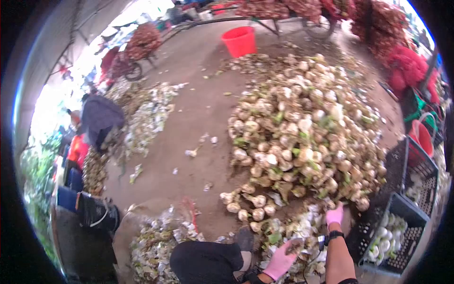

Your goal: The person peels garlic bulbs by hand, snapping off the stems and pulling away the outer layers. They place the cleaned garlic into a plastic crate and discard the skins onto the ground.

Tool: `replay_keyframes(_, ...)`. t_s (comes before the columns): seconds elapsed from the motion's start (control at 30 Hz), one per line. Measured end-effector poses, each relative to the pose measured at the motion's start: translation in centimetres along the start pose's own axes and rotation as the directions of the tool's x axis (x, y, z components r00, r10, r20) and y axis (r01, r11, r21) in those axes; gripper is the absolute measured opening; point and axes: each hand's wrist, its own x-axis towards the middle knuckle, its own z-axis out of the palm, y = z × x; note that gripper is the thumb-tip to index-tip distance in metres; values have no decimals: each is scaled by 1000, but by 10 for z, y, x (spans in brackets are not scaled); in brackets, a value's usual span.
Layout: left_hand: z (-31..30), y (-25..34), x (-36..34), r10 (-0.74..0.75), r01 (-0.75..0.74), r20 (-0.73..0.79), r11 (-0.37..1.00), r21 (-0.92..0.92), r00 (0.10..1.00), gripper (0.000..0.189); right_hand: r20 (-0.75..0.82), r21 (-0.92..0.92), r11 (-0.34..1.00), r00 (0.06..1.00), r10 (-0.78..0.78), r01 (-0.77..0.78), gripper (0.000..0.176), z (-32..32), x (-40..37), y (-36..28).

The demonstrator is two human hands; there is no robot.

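My right hand (335, 216), in a pink glove, reaches to the near edge of a big heap of garlic bulbs (302, 128). Its fingers stretch forward beside a garlic bulb (329, 204); a firm grip on it is not visible. Lower and to the left, my left hand (281, 261), also pink-gloved, is partly closed over loose garlic skins (309, 225). A brownish patch shows at its fingertips, and I cannot make out what it holds. Several separate bulbs (258, 201) lie on the floor by my shoe (245, 239).
At my right stand dark plastic crates, the nearer crate (404, 255) holding whitish trimmed garlic (388, 236). A red bucket (240, 41) stands behind the heap. More skins (161, 251) lie left of my knee (203, 260). Another person (100, 118) bends at the left. Loaded carts (142, 42) stand farther back.
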Motion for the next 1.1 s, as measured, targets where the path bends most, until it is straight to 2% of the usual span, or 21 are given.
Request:
replay_keyframes(0.03, 9, -26, 7, 42, -42, -21, 999, -24, 999, 53, -59, -203, 978, 997, -54, 41, 54, 7, -39, -50)
replay_keyframes(0.07, 13, -25, 7, 11, -15, -31, 987, -162, 999, 53, 29, -391, 916, 996, -84, 89, 55, 6, -77, -98)
replay_keyframes(0.1, 10, -19, 6, 14, -23, -53, 985, -172, 998, 53, 162, -363, 918, 981, -109, 162, 56, 6, -65, -52)
replay_keyframes(0.13, 5, -8, 6, 10, -13, -22, 988, -152, 1000, 54, 188, -135, 981, 976, -114, 141, 55, 8, -83, -38)
replay_keyframes(0.17, -1, 6, 5, 8, -6, 13, 992, -129, 1000, 55, 267, -44, 996, 962, -60, 74, 53, 3, -116, -67)
replay_keyframes(0.2, -7, 32, -4, -129, 129, 17, 965, -229, 991, 58, 297, -96, 976, 942, -158, 194, 53, 0, -124, -47)
replay_keyframes(0.3, -6, 4, 6, -34, 29, -94, 998, -57, 995, 70, 433, 38, 972, 873, -226, 233, 44, -13, -216, -157)
replay_keyframes(0.37, -3, -18, 13, -26, 14, -73, 986, -166, 997, 70, 502, -44, 965, 841, -203, 260, 44, -21, -252, -193)
replay_keyframes(0.4, -10, 3, 6, 0, 16, 46, 937, -348, 999, 68, 543, -128, 877, 773, -328, 462, 50, -25, -266, -205)
replay_keyframes(0.43, -15, 23, -2, 55, 37, 161, 856, -515, 985, 66, 540, -123, 869, 767, -347, 480, 50, -28, -277, -212)
replay_keyframes(0.5, -23, 47, -20, 76, 33, 154, 795, -605, 985, 63, 563, 86, 928, 751, -345, 362, 58, -34, -295, -224)
replay_keyframes(0.53, -29, 55, -26, 126, -26, 144, 832, -554, 982, 62, 623, 306, 951, 746, -235, 45, 51, -43, -298, -227)
replay_keyframes(0.57, -33, 59, -32, 172, -82, 137, 862, -500, 975, 62, 558, 393, 902, 733, -388, 178, 44, -43, -286, -205)
replay_keyframes(0.63, -25, 33, -17, 302, -228, 57, 818, -528, 952, 61, 430, 716, 697, 810, -398, -38, 40, -44, -310, -233)
replay_keyframes(0.7, -38, 62, -43, 387, -387, -9, 920, -65, 922, 63, 432, 699, 711, 839, -332, -78, 42, -43, -304, -222)
replay_keyframes(0.73, -36, 64, -50, 385, -385, 1, 923, -3, 923, 63, 432, 684, 718, 865, -256, -129, 43, -43, -299, -217)
replay_keyframes(0.77, -33, 62, -54, 383, -383, 9, 922, 60, 924, 63, 365, 648, 761, 886, -286, -21, 38, -37, -311, -231)
replay_keyframes(0.8, -31, 63, -56, 545, -543, 9, 838, -58, 839, 69, 308, 559, 824, 900, -309, 91, 35, -34, -306, -227)
replay_keyframes(0.87, -29, 58, -62, 597, -593, -26, 801, 89, 802, 67, 196, 378, 874, 897, -397, 304, 27, -25, -302, -227)
replay_keyframes(1.0, -32, 55, -61, 606, -586, -152, 795, 158, 781, 68, 159, 415, 882, 937, -311, 222, 26, -12, -324, -244)
replay_keyframes(1.1, -35, 58, -63, 568, -560, -132, 823, 95, 812, 67, 209, 410, 883, 918, -336, 230, 26, -18, -314, -226)
